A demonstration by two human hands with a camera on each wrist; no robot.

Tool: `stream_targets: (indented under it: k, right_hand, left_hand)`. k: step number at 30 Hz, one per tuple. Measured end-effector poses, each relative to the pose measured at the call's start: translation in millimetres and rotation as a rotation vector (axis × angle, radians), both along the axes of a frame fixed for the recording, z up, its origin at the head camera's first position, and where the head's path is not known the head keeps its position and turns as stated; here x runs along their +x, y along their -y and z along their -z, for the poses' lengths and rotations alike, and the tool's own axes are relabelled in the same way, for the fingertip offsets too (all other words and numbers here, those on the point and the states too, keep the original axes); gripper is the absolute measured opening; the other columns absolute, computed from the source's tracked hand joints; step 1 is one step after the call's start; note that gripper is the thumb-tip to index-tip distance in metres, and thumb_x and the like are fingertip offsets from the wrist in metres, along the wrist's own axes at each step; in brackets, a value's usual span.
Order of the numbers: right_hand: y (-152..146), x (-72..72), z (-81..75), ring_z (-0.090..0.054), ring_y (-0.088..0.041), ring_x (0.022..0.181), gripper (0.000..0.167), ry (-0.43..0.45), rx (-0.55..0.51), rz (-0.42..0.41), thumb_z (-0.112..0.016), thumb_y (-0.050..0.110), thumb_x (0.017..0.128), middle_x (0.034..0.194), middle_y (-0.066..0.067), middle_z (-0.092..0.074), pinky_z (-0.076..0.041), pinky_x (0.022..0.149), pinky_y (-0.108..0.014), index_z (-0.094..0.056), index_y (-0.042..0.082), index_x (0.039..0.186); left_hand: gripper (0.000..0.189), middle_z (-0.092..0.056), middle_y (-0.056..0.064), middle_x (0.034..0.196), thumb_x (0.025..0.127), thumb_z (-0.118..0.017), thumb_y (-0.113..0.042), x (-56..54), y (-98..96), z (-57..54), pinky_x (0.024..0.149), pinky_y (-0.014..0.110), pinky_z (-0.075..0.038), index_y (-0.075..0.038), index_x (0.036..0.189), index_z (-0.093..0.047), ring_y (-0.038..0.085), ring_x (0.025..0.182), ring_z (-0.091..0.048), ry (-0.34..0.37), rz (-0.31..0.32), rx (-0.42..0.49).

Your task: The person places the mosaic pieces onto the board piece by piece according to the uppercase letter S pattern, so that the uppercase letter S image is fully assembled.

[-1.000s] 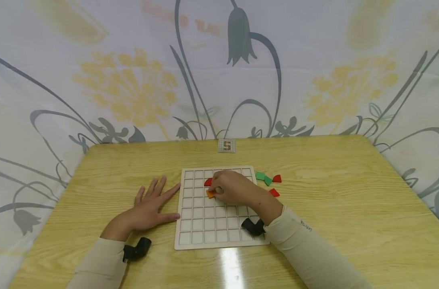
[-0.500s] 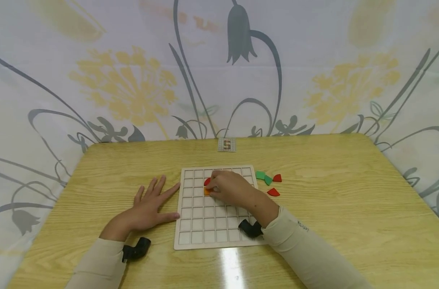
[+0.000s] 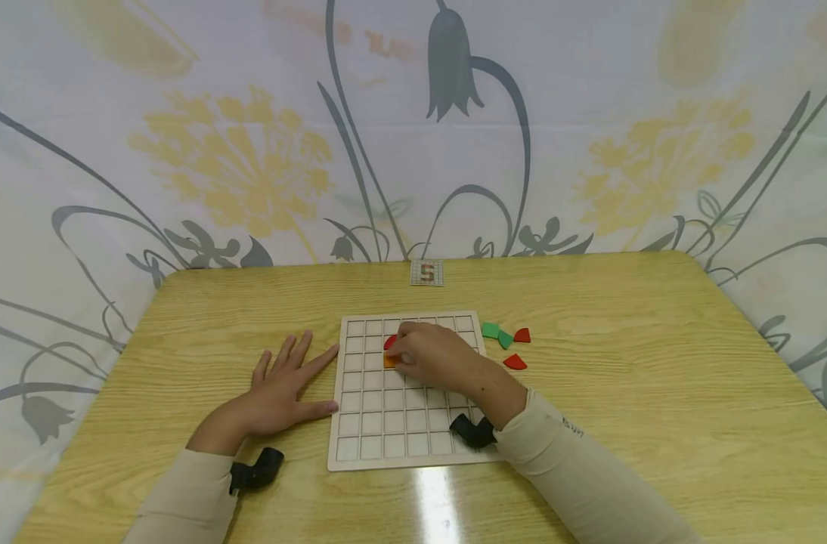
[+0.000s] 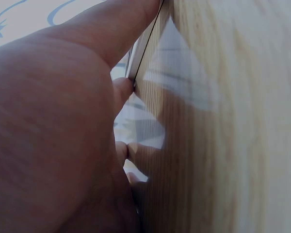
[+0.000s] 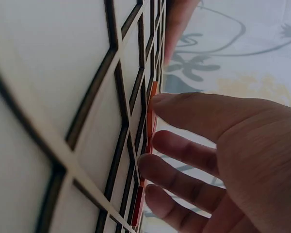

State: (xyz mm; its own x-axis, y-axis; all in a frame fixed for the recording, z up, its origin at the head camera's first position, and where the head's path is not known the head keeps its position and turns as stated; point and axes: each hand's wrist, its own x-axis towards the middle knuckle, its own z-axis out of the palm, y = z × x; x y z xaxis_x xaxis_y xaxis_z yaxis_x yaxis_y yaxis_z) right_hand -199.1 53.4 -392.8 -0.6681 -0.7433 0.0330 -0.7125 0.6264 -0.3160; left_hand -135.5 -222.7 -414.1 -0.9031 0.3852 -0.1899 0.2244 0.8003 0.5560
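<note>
My left hand lies spread on the table, its index fingertip and thumb touching the left edge of the white gridded board. Over the upper part of that board, my right hand holds an orange square tile at its fingertips; the tile lies flat in a cell, partly covered by the fingers. In the right wrist view, the thumb touches the orange tile, with the other fingers curled beside it. Just above it on the board sits a red rounded tile. Cells under my right hand are hidden.
Right of the board lie a green square tile, a green rounded tile and two red quarter-round tiles, one farther back. A small pattern card lies by the table's back edge, before a floral cloth.
The orange tile went from tilted to flat in its cell, shifting slightly left with my right hand. My left hand stayed put. Little differs over the last half second.
</note>
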Motion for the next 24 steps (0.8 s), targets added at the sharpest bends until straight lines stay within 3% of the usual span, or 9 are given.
stream_targets:
  k: [8,15,24]
  right_hand:
    - [-11.1,8.5,-4.5,-0.064,-0.012,0.086,0.022,-0.054,-0.072,0.036,-0.073,0.025,0.094,0.107,-0.001,-0.066,-0.054,0.072,-0.025,-0.077,0.015,0.112]
    - [-42.7,15.3,-4.7,-0.059,-0.011,0.078,0.02,-0.153,-0.132,0.055,-0.074,0.02,0.092,0.102,-0.001,-0.065,-0.049,0.065,-0.02,-0.077,0.013,0.111]
    - [-87.2,21.5,-9.4,-0.058,-0.015,0.083,0.019,-0.214,-0.153,0.114,-0.077,0.016,0.089,0.097,-0.004,-0.065,-0.051,0.068,-0.026,-0.078,0.01,0.106]
  left_hand:
    - [0.087,0.006,0.02,0.168,0.091,-0.065,-0.057,0.0,0.3,1.1,0.114,0.068,0.015,-0.025,0.161,-0.025,0.045,0.153,0.013,-0.002,0.0,-0.006]
    - [0.087,0.006,0.02,0.168,0.091,-0.066,-0.056,-0.2,-1.2,-0.9,0.114,0.068,0.015,-0.024,0.161,-0.025,0.045,0.153,0.013,0.002,-0.004,-0.006]
    - [0.087,0.006,0.021,0.168,0.091,-0.066,-0.056,0.3,-4.2,-2.2,0.113,0.069,0.016,-0.024,0.161,-0.025,0.046,0.153,0.014,0.008,-0.002,0.001]
